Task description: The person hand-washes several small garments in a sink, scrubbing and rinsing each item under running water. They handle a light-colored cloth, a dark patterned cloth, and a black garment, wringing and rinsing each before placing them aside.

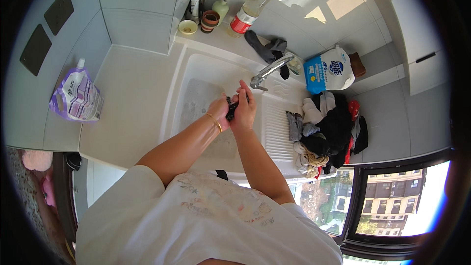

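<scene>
Both of my hands meet over the white laundry sink (191,77), gripping one small dark cloth item (232,109) between them. My left hand (219,110) wraps it from the left, below a gold bracelet (214,122) on the wrist. My right hand (244,110) presses on it from the right, with some fingers extended upward. Most of the cloth is hidden by my palms and fingers, so its kind cannot be told. A chrome faucet (272,69) reaches over the sink just beyond my right fingertips. Cloudy, shallow water seems to lie in the basin below.
Right of the ribbed washboard (278,132) lies a heap of dark and light clothes (327,129). A blue-white detergent pouch (329,69) stands behind it. Dark socks (263,47) and a plastic bottle (248,13) occupy the back ledge. A purple pouch (79,94) stands left.
</scene>
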The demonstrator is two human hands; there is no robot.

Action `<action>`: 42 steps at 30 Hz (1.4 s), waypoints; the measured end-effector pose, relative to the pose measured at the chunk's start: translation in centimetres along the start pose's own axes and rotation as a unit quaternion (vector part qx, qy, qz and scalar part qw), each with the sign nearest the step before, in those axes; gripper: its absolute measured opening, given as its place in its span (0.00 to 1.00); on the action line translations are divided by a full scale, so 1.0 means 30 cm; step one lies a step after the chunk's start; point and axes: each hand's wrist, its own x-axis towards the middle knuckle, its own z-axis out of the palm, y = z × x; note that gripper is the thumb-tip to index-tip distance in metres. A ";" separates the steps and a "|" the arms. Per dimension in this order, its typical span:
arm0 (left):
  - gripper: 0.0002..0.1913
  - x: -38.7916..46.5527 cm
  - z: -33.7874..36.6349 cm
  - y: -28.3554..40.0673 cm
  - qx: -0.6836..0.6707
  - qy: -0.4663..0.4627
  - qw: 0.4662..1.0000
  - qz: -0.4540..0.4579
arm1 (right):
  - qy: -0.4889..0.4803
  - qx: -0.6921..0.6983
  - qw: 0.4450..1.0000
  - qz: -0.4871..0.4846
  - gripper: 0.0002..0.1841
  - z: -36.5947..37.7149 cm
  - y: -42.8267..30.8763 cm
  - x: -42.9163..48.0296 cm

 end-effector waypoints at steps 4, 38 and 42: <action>0.14 0.080 -0.030 -0.020 0.010 0.027 0.998 0.050 | 0.048 0.113 0.986 0.112 0.12 -0.013 0.057 0.031; 0.12 -0.143 -0.146 0.238 0.420 -0.074 0.885 0.184 | -0.145 -0.134 0.972 0.130 0.10 -0.381 -0.072 -0.072; 0.12 -0.152 -0.115 0.219 0.448 -0.107 0.851 0.251 | -0.106 -0.107 0.983 0.105 0.14 -0.359 -0.122 -0.107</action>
